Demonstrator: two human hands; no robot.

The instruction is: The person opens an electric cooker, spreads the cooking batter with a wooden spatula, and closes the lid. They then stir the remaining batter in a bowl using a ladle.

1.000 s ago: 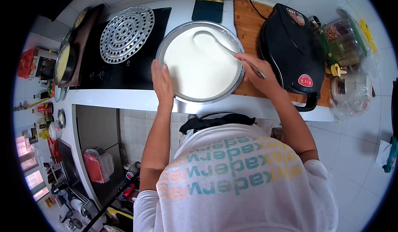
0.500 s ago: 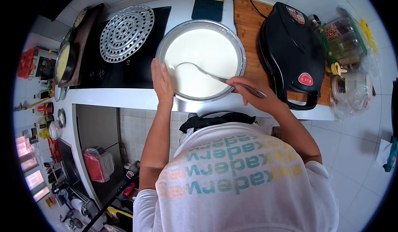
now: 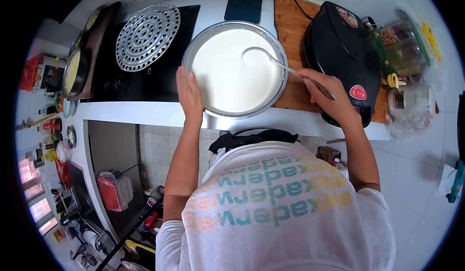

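Observation:
A wide metal basin (image 3: 282,94) full of a smooth white liquid (image 3: 227,77) stands on the counter in front of me. My left hand (image 3: 189,95) lies against the basin's left side, its fingers stretched out flat. My right hand (image 3: 329,94) is wrapped round the handle of a metal ladle (image 3: 290,69), beyond the basin's right rim. The ladle slants down to the left, and its bowl sits in the liquid right of the middle, partly under the surface.
Left of the basin a perforated metal steamer plate (image 3: 145,37) rests on a black cooktop (image 3: 138,87). At the right a black electric griddle (image 3: 341,53), lid down, stands on a wooden board (image 3: 289,23). Plastic containers (image 3: 402,43) are beyond it. Several pans (image 3: 75,74) line the far left.
The ladle's bowl has moved from the left part of the basin to the right and slightly farther away. My right hand has shifted right with it, while my left hand stays put.

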